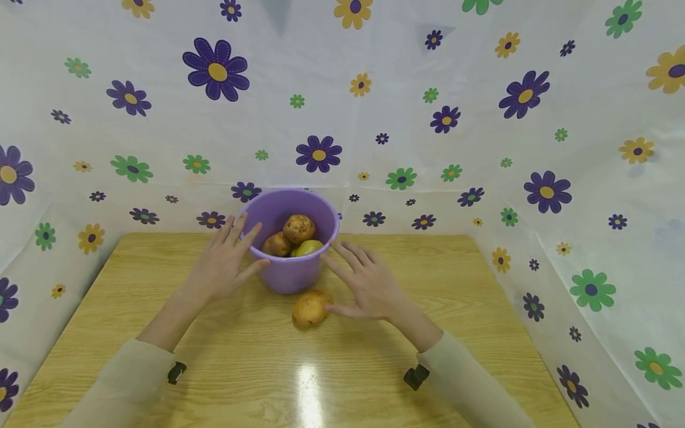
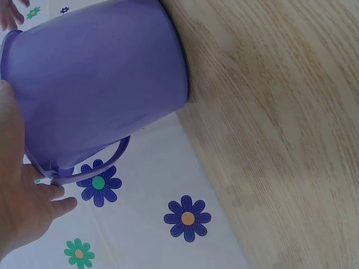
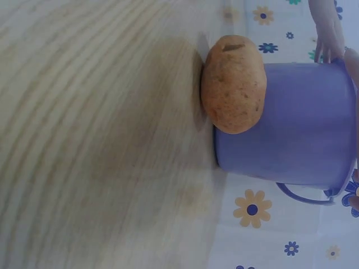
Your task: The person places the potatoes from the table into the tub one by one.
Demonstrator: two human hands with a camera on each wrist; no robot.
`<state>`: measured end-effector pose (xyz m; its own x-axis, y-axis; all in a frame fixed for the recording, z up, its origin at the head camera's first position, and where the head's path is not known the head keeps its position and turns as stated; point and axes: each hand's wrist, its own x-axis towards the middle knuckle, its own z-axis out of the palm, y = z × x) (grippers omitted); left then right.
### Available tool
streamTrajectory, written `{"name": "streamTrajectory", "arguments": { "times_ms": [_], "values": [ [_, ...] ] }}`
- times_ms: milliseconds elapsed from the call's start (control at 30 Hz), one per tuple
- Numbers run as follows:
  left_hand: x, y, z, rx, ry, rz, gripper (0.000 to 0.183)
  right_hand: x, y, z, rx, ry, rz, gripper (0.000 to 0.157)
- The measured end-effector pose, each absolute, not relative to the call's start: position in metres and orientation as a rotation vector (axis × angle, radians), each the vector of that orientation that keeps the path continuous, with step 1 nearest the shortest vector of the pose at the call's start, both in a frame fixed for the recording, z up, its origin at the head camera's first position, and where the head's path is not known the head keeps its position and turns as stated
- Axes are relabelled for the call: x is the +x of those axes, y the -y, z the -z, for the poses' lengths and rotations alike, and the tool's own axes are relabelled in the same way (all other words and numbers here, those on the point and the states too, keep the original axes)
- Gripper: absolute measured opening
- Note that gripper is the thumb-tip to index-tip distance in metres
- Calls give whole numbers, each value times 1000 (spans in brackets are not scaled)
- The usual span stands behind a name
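Observation:
A purple bucket (image 1: 289,277) stands upright at the back of the wooden table. Inside it lie two brown potatoes, an upper one (image 1: 298,229) and a lower one (image 1: 277,244), beside a smooth yellow-green item (image 1: 308,248) whose kind I cannot tell. One more potato (image 1: 312,308) rests on the table just in front of the bucket. My left hand (image 1: 222,267), fingers spread, is at the bucket's left rim. On the other side my right hand (image 1: 366,286) has its fingertips by the right rim and its thumb near the loose potato. Neither hand grips anything.
The bucket's handle (image 2: 98,172) hangs down on its left side in the left wrist view. A white flowered sheet (image 1: 321,77) rises behind the table (image 1: 241,368) and along both sides. Each sleeve has a dark strap near its cuff.

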<state>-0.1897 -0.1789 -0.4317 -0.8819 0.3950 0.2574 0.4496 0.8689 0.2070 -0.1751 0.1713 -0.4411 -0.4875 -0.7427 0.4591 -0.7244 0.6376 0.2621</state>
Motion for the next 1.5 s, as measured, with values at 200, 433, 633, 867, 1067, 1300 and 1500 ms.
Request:
{"name": "streamTrajectory", "arguments": {
  "times_ms": [200,433,633,867,1067,1300,1500],
  "values": [
    [-190,179,433,-648,2829,386,82,-165,-176,448,1172,2311,47,97],
    [-191,179,434,-653,2823,387,82,-160,-176,461,1233,2276,74,96],
    [-191,178,434,-652,2823,392,82,-159,-174,472,1281,2280,88,96],
    [-189,179,434,-650,2809,396,81,-162,-171,482,1328,2326,158,98],
    [-190,179,434,-651,2809,375,82,-164,-166,489,1386,2388,180,99],
    [-190,180,435,-647,2810,364,82,-168,-156,496,1436,2399,216,96],
    [-189,179,434,-646,2802,371,82,-170,-150,502,1456,2398,263,92]
  ]
}}
